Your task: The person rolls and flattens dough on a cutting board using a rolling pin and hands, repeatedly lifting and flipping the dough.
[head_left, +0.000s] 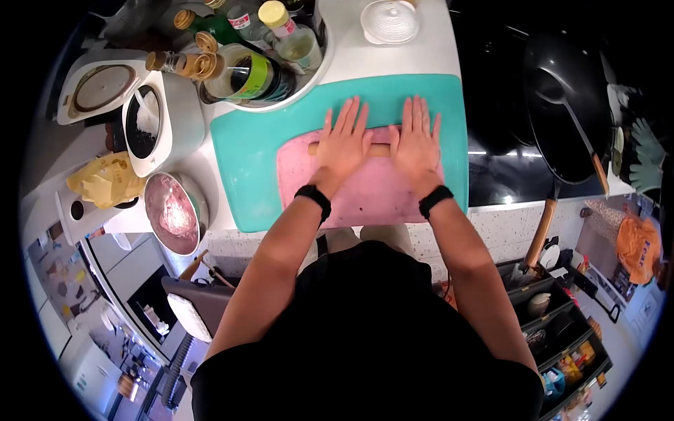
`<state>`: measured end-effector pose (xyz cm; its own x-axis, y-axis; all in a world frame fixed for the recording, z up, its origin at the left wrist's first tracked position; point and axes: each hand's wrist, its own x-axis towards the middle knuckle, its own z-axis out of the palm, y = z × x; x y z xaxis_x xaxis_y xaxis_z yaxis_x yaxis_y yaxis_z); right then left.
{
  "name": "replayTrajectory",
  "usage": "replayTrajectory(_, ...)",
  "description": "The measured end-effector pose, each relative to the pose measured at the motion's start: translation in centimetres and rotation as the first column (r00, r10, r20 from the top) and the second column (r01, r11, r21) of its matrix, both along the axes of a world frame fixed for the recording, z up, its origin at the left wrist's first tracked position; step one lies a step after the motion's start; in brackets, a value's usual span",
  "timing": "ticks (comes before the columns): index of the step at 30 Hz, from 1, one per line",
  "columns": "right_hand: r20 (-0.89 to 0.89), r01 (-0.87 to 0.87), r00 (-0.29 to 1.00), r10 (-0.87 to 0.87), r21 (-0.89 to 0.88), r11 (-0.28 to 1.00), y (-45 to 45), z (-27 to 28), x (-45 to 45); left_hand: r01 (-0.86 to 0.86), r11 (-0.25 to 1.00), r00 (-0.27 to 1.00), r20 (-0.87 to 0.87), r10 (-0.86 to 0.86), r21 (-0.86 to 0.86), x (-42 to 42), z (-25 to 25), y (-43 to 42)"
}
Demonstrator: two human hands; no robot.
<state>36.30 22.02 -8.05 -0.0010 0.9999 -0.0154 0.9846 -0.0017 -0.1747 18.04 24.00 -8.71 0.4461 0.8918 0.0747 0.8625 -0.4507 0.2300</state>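
Observation:
A wide sheet of pink dough (361, 193) lies flat on a teal mat (246, 182) on the counter. Across the dough's far part lies a wooden rolling pin (380, 150), mostly covered by my hands. My left hand (342, 144) rests flat on the pin's left part, fingers stretched forward and spread. On the pin's right part lies my right hand (417, 144), palm down, its fingers also straight and apart. Both fingertips reach past the dough's far edge over the mat. Each wrist wears a black band.
A round tray (319, 70) of bottles stands beyond the mat. To the left are a metal bowl (174, 214) with pinkish residue and an open white container (172, 123) of white powder. A wok (565, 123) with a ladle sits on the black stove at right; a white lidded dish (390, 22) is behind.

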Motion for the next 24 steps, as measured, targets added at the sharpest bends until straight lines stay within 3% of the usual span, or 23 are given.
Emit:
replayTrajectory(5, 0.042, -0.046, 0.998, 0.046, -0.003, 0.999, 4.7, -0.6, 0.3, -0.067, 0.998, 0.998, 0.021, 0.067, 0.000, 0.5, 0.4, 4.2)
replayTrajectory(11, 0.000, -0.069, 0.998, 0.070, 0.086, 0.994, 5.8, -0.6, 1.0, -0.048, 0.997, 0.979, 0.200, 0.034, 0.067, 0.3, -0.3, 5.0)
replayTrajectory(13, -0.202, -0.162, 0.962, 0.184, 0.123, 0.979, 5.1, -0.1, 1.8, -0.040, 0.991, 0.965, 0.264, 0.004, 0.131, -0.2, -0.3, 4.8)
replayTrajectory(14, -0.193, -0.155, 0.964, 0.183, 0.150, 0.976, 4.1, 0.7, 2.0, -0.033, 0.987, 0.963, 0.268, -0.011, 0.159, -0.6, 0.1, 4.5)
replayTrajectory(16, -0.140, -0.371, 0.915, 0.379, 0.080, 0.925, 0.4, 1.9, 2.6, -0.058, 0.989, 0.945, 0.327, 0.011, 0.135, -1.3, 0.4, 2.5)
replayTrajectory(19, -0.012, -0.381, 0.924, 0.382, 0.047, 0.923, -1.9, 1.3, 3.1, -0.039, 0.993, 0.952, 0.305, 0.003, 0.113, -2.6, 0.6, -1.4)
replayTrajectory(24, -0.082, -0.479, 0.877, 0.473, -0.081, 0.874, -0.3, 4.2, 2.5, -0.055, 0.991, 0.942, 0.336, 0.011, 0.120, -2.3, 2.5, -3.5)
